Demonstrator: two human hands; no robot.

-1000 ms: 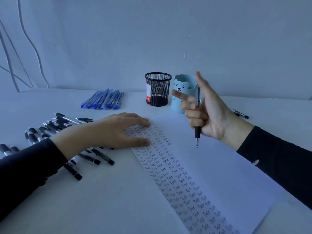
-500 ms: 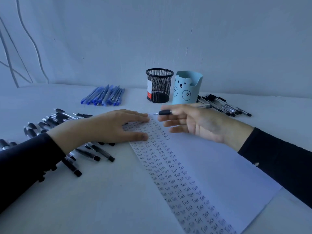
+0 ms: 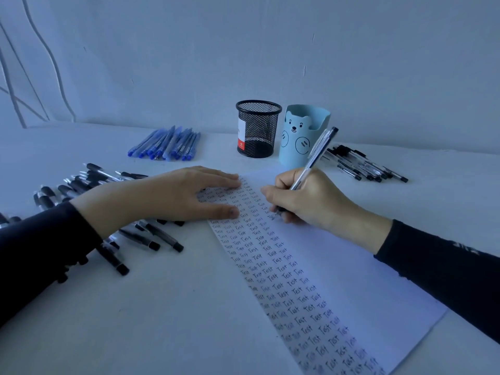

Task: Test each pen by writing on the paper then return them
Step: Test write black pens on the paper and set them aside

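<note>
Writing on the paper (image 3: 338, 266): right hand (image 3: 305, 201) grips a pen (image 3: 316, 152), left hand (image 3: 167, 196) presses the sheet.

Table (image 3: 162, 320) is white. Paper lies diagonally across it, left strip filled with columns of "Test", rest blank. Left hand is flat, fingers straight, on the paper's top-left corner, with its wrist over a loose pile of black pens (image 3: 151, 236). Right hand is curled tight round the pen in a writing grip. Blue pens (image 3: 167, 144) are bunched left of the mesh cup (image 3: 258, 128). Clear pens (image 3: 362, 165) lie right of the bear cup (image 3: 300, 142). Cups stand side by side at the back, just apart. Pen tip is down on the paper at the right edge of the written columns, barrel tilted back toward the bear cup.
</note>
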